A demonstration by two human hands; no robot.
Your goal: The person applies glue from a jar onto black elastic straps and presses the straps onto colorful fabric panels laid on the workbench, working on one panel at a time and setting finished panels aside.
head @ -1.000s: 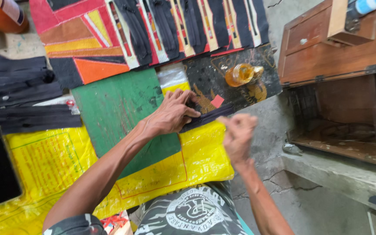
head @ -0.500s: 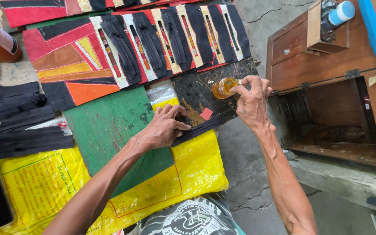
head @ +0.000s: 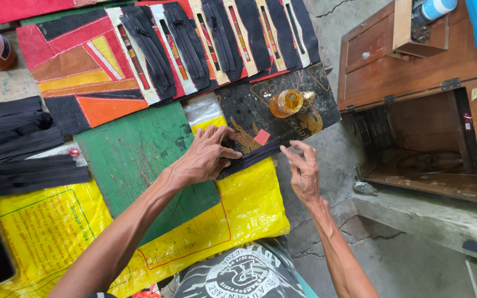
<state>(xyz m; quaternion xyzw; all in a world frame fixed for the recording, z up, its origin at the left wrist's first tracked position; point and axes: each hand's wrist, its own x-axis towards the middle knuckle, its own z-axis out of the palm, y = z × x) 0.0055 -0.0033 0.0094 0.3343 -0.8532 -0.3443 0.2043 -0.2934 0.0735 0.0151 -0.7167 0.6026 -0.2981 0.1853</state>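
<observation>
A long black zipper strip (head: pixel 255 156) lies flat at the near edge of a dark board printed with gold figures (head: pixel 249 107), where that board meets a yellow woven plastic sack (head: pixel 249 204). Its long axis runs slantwise, the far end pointing up and to the right, the near end down and to the left under the person's left hand (head: pixel 205 157). That hand presses down on the strip with fingers spread and bent, the fingertips pinning the cloth rather than closing around it. The right hand (head: pixel 303 171) is open, fingers loosely extended, with the fingertips at the strip's upper right end; whether they pinch it or only touch it I cannot tell.

A small red square patch (head: pixel 261 137) sits on the dark board just above the strip. Farther up the board lies a small clear bottle of amber liquid (head: pixel 289 102), on its side. To the left is a scuffed green board (head: pixel 133 160), its paint worn and scratched. The yellow sack has a rough woven sheen and red printed outlines, with a block of green lettering at its left.

Beyond the boards lies patchwork cloth in red, orange, yellow and black (head: pixel 78 72), and beside it a row of black zippers sewn onto pale and red strips (head: pixel 222 38). More loose black zipper lengths (head: pixel 23 143) are heaped at the left. An open brown wooden cabinet (head: pixel 415 105) stands at the right on cracked concrete.
</observation>
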